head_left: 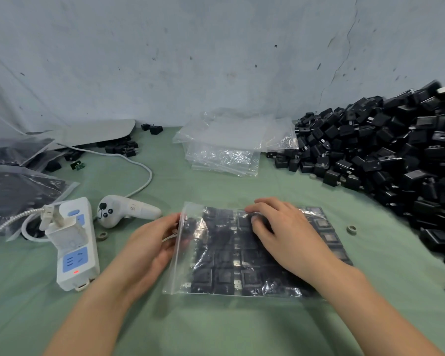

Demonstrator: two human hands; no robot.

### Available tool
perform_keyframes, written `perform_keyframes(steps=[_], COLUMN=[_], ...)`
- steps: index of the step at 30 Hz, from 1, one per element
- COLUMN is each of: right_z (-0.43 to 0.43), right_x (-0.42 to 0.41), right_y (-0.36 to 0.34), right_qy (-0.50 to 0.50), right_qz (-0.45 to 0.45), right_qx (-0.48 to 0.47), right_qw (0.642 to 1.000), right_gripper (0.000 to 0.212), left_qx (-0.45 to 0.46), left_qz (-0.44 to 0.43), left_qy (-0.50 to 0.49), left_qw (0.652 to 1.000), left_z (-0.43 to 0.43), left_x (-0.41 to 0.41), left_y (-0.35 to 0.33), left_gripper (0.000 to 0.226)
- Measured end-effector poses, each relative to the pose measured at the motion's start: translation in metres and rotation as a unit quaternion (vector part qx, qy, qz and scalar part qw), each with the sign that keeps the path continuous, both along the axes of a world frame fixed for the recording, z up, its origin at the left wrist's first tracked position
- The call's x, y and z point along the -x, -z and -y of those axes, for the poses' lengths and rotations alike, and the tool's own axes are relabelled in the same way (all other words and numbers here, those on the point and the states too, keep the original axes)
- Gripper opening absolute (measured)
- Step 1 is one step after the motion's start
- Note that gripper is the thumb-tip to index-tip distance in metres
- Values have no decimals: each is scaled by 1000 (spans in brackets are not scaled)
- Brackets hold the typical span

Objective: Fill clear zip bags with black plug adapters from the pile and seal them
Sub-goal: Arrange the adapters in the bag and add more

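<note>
Trouble from here would most probably start at the mouth of the zip bag [184, 255]. The bag lies flat on the green table [216, 330] in front of the person, with its zip strip turned to the left. The left hand [149, 242] pinches this strip between thumb and fingers, toward its far end. The right hand [285, 232] lies on top of the bag with fingers loose and almost straight, pressing on the black plug adapters [224, 276] inside and grasping nothing. The adapters sit in rows and fill the bag nearly to the strip. I cannot tell if any part of the strip is closed.

I see three risks. First, the adapters nearest to the mouth are close to the strip. If one of them, or its metal prong, slides between the two lips, the zip will not catch there and the bag may open afterwards. Second, if the right hand presses too hard while the mouth is open, the rows can shift to the left and push adapters out on the table. Third, air kept inside would make the bag swell, so the seal could pop when it is stacked with what seem to be filled bags [16, 191] at the left. The pile [385, 150] at the right is well apart and in no danger
</note>
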State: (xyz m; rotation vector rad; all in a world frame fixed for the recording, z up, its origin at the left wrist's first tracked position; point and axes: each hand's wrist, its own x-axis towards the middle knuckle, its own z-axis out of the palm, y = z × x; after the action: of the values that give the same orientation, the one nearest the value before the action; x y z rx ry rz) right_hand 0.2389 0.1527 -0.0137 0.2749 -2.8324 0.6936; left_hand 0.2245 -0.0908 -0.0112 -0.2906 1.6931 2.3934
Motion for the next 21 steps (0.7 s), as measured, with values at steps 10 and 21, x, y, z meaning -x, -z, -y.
perform_keyframes(steps=[10, 21], right_z=[3, 4], right_x=[-3, -3], right_y=[-1, 0], right_qy=[-18, -19], right_qz=[23, 18], right_qx=[-49, -64], right_qw=[998, 998], right_gripper=[42, 41], left_qx=[-25, 125], left_qz=[4, -52], left_qy=[-31, -24], left_qw=[999, 990], left_z=[-13, -22], left_x=[-4, -12], left_y=[-2, 1], left_gripper=[18, 19])
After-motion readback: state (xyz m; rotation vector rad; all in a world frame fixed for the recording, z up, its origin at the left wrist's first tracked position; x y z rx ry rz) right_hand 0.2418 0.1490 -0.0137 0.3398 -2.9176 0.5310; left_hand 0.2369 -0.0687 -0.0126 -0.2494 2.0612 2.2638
